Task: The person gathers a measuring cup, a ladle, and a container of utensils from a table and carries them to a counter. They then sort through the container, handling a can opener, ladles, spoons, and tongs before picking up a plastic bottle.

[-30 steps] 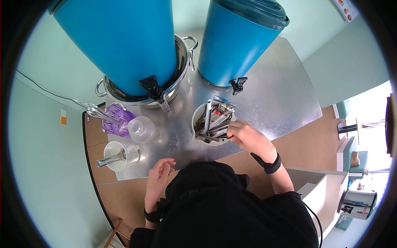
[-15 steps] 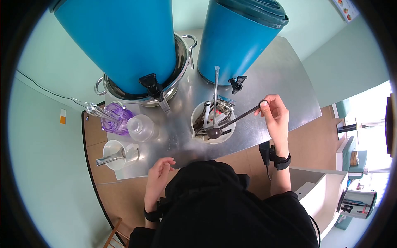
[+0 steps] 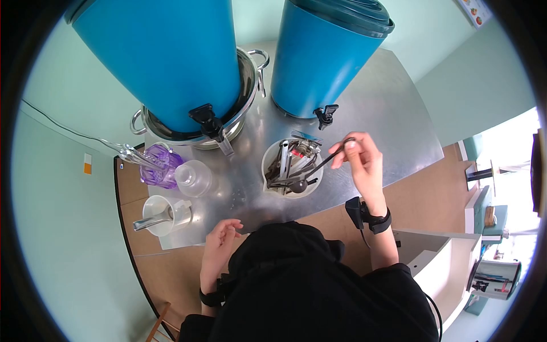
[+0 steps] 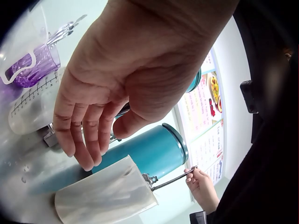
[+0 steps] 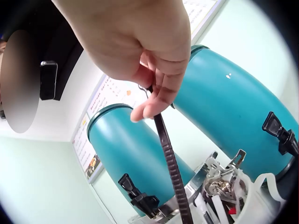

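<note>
My right hand (image 3: 364, 168) pinches the end of a long dark spoon (image 3: 326, 162) between thumb and fingers. The spoon's round dark bowl lies over the white pitcher (image 3: 265, 181), among metal and white utensils. In the right wrist view the ribbed dark handle (image 5: 174, 170) runs down from my right hand (image 5: 154, 60) toward the pitcher. My left hand (image 3: 219, 242) hangs at the table's front edge, fingers loosely bent, holding nothing; the left wrist view shows the left hand (image 4: 121, 84) with the pitcher (image 4: 107, 193) beyond it.
Two blue dispensers (image 3: 165, 62) (image 3: 325, 57) with black taps stand at the back, the left one in a metal pot (image 3: 250, 85). On the left of the steel table (image 3: 370, 125) are a purple cup (image 3: 160, 176), a clear bottle (image 3: 194, 178) and a measuring cup (image 3: 181, 214).
My right hand went from the pitcher's right rim to above it, lifting the dark spoon's handle, then moved slightly left. A metal utensil that stood upright now lies lower. The left hand stayed put.
</note>
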A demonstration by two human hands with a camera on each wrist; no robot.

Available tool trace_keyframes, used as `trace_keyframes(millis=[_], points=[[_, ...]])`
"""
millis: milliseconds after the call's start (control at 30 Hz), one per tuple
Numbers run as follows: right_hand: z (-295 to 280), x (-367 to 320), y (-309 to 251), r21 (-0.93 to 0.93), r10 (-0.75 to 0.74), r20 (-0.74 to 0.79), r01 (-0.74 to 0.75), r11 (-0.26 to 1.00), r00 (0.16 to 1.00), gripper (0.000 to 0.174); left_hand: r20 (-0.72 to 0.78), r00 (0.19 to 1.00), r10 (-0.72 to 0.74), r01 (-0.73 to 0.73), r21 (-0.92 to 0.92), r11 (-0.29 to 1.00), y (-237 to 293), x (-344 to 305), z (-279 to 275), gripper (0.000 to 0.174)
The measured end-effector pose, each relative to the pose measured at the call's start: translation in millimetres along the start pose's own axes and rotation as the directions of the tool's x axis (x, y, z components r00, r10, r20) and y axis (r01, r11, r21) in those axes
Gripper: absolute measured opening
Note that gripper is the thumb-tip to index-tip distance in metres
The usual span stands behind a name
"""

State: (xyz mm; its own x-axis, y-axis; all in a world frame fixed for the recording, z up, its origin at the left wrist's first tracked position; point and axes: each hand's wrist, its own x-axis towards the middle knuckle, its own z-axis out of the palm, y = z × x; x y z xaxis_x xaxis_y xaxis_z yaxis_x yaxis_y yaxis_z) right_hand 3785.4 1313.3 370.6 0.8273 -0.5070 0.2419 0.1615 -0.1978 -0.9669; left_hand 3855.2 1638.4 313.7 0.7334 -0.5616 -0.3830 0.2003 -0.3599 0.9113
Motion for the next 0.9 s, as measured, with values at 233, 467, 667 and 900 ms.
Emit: trace_keyframes(millis=[233,467,667,900], points=[[-7,1,-14,0.115,-0.120,-0.083,0.129,0.985,0.989,0.015,-0.022,1.000,-0.003,0.003,-0.021,1.000,-6,-1,-3,0.022],[3,-2,-21,0.037,-0.296,-0.131,0.303,0.952,0.946,0.022,-0.015,1.000,0.004,-0.004,-0.009,1.000,-5,-1,-2,0.022],[25,-3,-16,0.071,-0.273,-0.013,0.274,0.959,0.962,0.017,-0.012,1.000,-0.010,0.009,-0.013,1.000,-1,0,-3,0.022],[47,2,3,-0.197,-0.148,0.227,0.194,0.961,0.963,0.019,-0.006,1.000,-0.003,0.003,-0.008,1.000,-3,1,-5,0.022]])
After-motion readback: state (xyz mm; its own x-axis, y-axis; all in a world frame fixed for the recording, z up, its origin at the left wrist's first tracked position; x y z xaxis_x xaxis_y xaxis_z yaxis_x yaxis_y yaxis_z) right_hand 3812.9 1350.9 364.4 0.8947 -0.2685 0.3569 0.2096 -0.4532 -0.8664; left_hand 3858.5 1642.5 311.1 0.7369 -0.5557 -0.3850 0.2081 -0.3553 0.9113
